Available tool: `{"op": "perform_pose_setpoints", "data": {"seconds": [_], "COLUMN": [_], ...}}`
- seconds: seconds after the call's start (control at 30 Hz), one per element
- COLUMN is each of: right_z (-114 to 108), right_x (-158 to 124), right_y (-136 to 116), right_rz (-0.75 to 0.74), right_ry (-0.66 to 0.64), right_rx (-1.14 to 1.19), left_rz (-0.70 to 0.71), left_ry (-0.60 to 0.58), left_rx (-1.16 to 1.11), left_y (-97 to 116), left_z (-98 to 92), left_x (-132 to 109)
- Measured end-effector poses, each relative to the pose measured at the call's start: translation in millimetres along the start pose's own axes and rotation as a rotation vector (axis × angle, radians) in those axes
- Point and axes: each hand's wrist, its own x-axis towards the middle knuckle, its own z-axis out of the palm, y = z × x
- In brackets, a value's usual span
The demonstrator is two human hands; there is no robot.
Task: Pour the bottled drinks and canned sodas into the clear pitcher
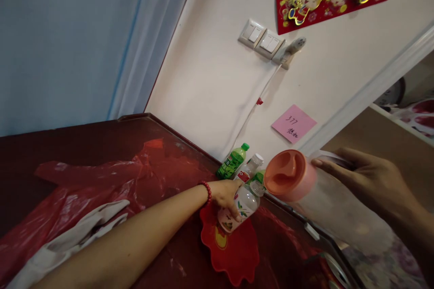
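My left hand [224,196], with a red bead bracelet at the wrist, is wrapped round a clear bottle [249,201] with a printed label and an uncapped mouth. This bottle is over a red scalloped plate [237,253]; whether its base touches the plate I cannot tell. On the right, my right hand [376,180] grips the handle of a frosted pitcher [346,207]. The pitcher is tilted, and its orange lid [286,174] is at the bottle's mouth. I cannot make out any liquid flowing between them.
Behind the held bottle stand a green drink bottle [232,161], a white-capped bottle [250,168] and another green-capped one [257,177]. Red plastic bags [135,176] and a pale cloth [84,230] lie on the dark red table. A can [334,271] is near the table's right edge.
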Motion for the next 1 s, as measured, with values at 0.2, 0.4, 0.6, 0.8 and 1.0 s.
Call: {"op": "perform_pose_setpoints", "data": {"seconds": [0.2, 0.4, 0.6, 0.8, 1.0], "right_z": [-1.5, -1.4, -1.0, -2.4, -3.3], "right_x": [1.8, 1.2, 3.2, 3.2, 3.5], "right_y": [-5.9, -4.9, -0.6, -2.5, -4.0], "right_rz": [0.103, 0.082, 0.064, 0.051, 0.047], "right_ry": [-0.050, -0.070, -0.056, -0.057, -0.053], "right_rx": [0.044, 0.052, 0.062, 0.037, 0.047], "left_rz": [-0.009, -0.011, -0.019, -0.013, -0.003], "left_ry": [-0.009, -0.003, 0.013, 0.003, -0.004], "left_rx": [-0.013, -0.007, 0.016, -0.002, -0.029], "left_y": [-0.4, 0.1, 1.1, 3.0, 2.1], "left_z": [1.1, 0.8, 0.6, -0.4, -0.1], "left_x": [2.3, 1.1, 1.4, 0.1, -0.9]}}
